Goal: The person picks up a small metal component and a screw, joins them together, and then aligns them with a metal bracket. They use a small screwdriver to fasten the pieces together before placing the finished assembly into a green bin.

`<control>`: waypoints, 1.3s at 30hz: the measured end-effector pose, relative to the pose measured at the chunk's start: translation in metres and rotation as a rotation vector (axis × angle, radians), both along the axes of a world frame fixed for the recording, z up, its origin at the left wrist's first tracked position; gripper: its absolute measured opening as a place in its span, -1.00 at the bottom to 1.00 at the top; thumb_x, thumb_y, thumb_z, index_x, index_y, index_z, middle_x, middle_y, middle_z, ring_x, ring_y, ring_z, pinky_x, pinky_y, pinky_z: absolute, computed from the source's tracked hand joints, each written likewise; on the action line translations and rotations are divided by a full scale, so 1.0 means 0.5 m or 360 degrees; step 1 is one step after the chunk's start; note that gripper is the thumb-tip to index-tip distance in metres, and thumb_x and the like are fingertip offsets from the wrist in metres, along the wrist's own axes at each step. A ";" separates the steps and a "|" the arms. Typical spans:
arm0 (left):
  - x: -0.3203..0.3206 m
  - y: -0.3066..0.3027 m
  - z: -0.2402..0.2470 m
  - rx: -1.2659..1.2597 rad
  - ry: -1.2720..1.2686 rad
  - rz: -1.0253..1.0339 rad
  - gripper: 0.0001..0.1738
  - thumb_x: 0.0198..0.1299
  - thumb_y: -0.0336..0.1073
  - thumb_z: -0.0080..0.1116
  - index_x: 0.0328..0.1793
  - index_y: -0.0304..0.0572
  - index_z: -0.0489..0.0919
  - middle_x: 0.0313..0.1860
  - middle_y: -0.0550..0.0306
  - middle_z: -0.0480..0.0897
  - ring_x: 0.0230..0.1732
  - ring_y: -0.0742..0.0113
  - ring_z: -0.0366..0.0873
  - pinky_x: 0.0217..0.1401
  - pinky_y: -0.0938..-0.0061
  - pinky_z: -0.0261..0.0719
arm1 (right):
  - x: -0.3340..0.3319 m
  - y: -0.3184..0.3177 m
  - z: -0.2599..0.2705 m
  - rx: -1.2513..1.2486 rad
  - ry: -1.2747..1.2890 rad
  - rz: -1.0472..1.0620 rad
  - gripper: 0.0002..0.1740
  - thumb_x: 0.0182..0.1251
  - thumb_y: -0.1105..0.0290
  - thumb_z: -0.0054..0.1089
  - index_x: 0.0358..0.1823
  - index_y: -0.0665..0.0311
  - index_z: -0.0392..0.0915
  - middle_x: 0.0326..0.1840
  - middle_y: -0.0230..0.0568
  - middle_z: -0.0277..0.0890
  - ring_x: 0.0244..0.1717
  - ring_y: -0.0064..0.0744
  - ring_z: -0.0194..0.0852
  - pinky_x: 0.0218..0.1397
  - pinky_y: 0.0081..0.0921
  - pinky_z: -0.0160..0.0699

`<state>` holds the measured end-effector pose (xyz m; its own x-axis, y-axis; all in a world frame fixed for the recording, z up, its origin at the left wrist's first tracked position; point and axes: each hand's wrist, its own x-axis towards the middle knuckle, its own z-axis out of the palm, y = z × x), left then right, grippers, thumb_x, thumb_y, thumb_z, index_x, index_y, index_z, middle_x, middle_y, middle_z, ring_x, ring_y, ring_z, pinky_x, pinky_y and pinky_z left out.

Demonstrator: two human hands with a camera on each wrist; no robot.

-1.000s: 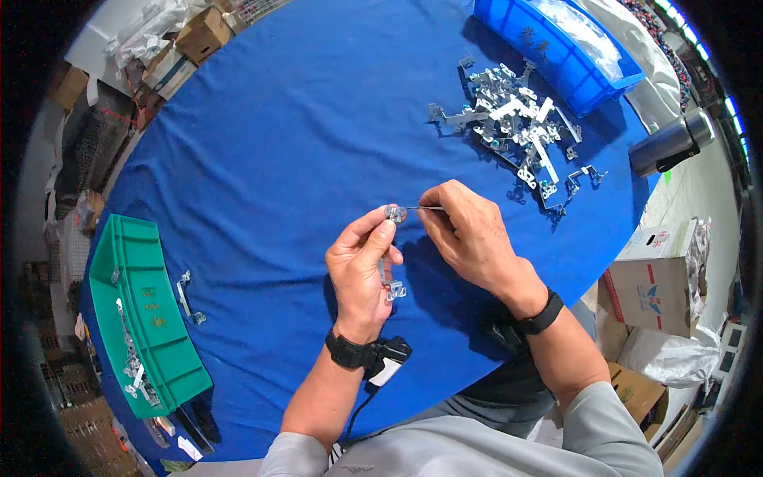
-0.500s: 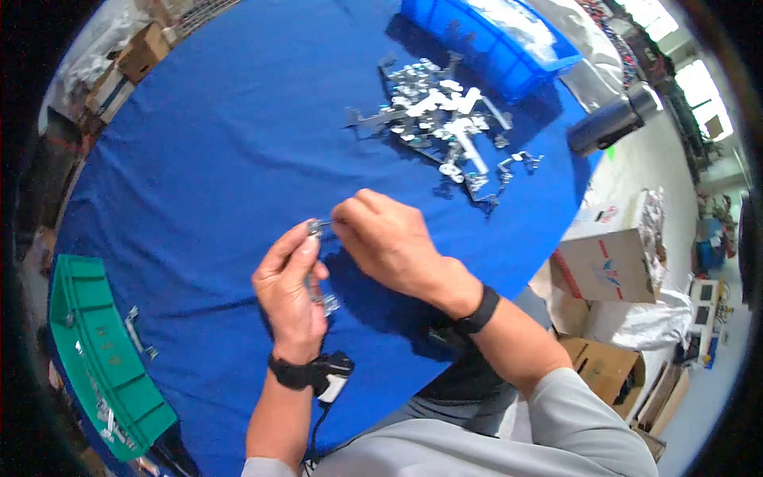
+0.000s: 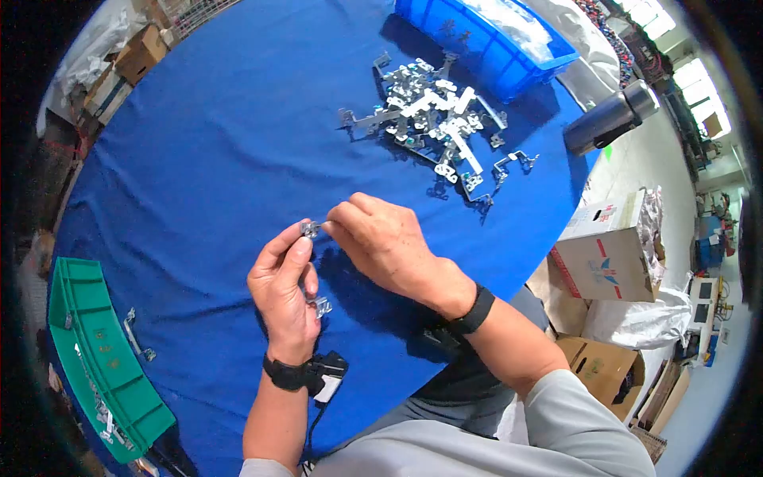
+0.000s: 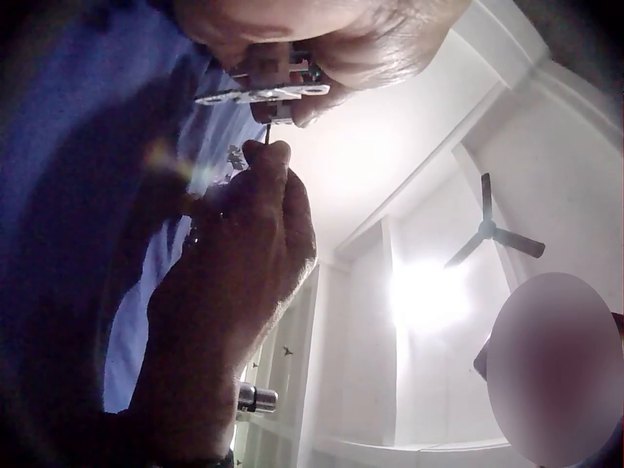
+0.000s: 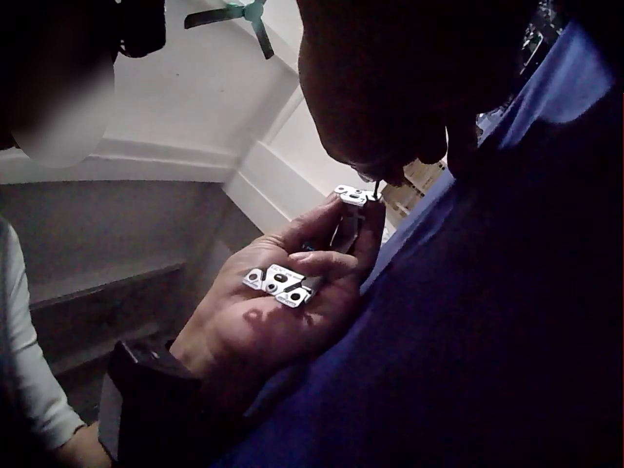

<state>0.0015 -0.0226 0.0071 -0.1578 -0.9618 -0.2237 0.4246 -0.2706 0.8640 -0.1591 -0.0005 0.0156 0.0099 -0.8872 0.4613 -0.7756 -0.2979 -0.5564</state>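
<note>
While both hands (image 3: 284, 296) (image 3: 389, 248) pinch, left holds a silvery holed bracket (image 5: 290, 284), right a rod (image 4: 268, 135).

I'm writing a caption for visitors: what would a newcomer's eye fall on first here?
Probably the heap of silvery metal parts, piled on the blue cloth beside a blue crate. Next, near the middle, the left hand grips a metal bracket while the right hand pinches a thin rod at its end. A green bin stands at the left edge.
</note>
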 end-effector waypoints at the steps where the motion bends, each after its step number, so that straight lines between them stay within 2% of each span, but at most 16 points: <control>1: 0.000 0.000 0.000 0.0003 0.0021 -0.0017 -0.78 0.29 -0.54 0.21 0.05 -0.35 0.67 -0.07 0.03 0.74 -0.59 0.64 0.42 -0.66 0.73 0.33 | 0.000 0.000 -0.002 0.0007 0.0012 -0.0010 -0.88 0.32 0.41 0.21 -0.30 0.22 0.43 -0.43 -0.15 0.39 -0.40 -0.06 0.52 -0.41 -0.16 0.50; 5: -0.001 0.000 -0.002 0.0006 0.0044 -0.0001 -0.78 0.28 -0.54 0.22 0.04 -0.36 0.67 -0.09 0.03 0.74 -0.59 0.63 0.43 -0.67 0.73 0.33 | -0.001 -0.001 0.007 0.0068 -0.0290 0.0055 -0.87 0.34 0.41 0.20 -0.25 0.25 0.42 -0.41 -0.10 0.43 -0.37 0.02 0.54 -0.37 -0.14 0.49; 13: -0.002 0.002 0.000 -0.0012 0.0021 -0.0013 -0.79 0.27 -0.54 0.22 0.03 -0.34 0.68 -0.11 0.03 0.75 -0.59 0.63 0.43 -0.67 0.74 0.34 | -0.005 0.000 0.003 0.0127 -0.0135 0.0067 -0.87 0.35 0.42 0.19 -0.25 0.26 0.42 -0.40 -0.09 0.44 -0.36 0.03 0.53 -0.36 -0.14 0.49; 16: -0.004 0.002 0.000 -0.0018 0.0014 0.0001 -0.79 0.27 -0.54 0.23 0.02 -0.35 0.68 -0.11 0.03 0.75 -0.60 0.63 0.44 -0.68 0.75 0.34 | -0.001 0.000 0.009 0.0127 -0.0278 0.0075 -0.86 0.36 0.41 0.19 -0.26 0.28 0.42 -0.40 -0.08 0.46 -0.36 0.04 0.53 -0.36 -0.13 0.48; 25: -0.002 -0.001 -0.004 -0.0011 0.0076 -0.0012 -0.79 0.29 -0.54 0.21 0.03 -0.37 0.67 -0.08 -0.01 0.75 -0.60 0.64 0.46 -0.69 0.75 0.37 | 0.001 -0.002 0.008 0.0142 -0.0314 0.0100 -0.87 0.37 0.41 0.18 -0.26 0.28 0.41 -0.41 -0.06 0.48 -0.36 0.06 0.54 -0.35 -0.11 0.48; 31: -0.004 0.000 -0.005 -0.0031 0.0072 0.0011 -0.79 0.29 -0.54 0.21 0.04 -0.37 0.67 -0.08 -0.01 0.75 -0.60 0.64 0.45 -0.69 0.76 0.35 | -0.002 -0.003 -0.003 0.0101 -0.0169 0.0107 -0.87 0.36 0.41 0.18 -0.23 0.28 0.42 -0.39 -0.05 0.48 -0.35 0.07 0.54 -0.34 -0.10 0.50; 39: -0.006 0.002 -0.004 -0.0045 0.0034 0.0004 -0.79 0.29 -0.53 0.21 0.04 -0.36 0.67 -0.09 0.01 0.75 -0.60 0.64 0.45 -0.69 0.75 0.34 | -0.001 -0.002 0.002 0.0085 -0.0222 0.0109 -0.89 0.36 0.43 0.17 -0.23 0.27 0.42 -0.41 -0.07 0.45 -0.36 0.05 0.54 -0.35 -0.12 0.50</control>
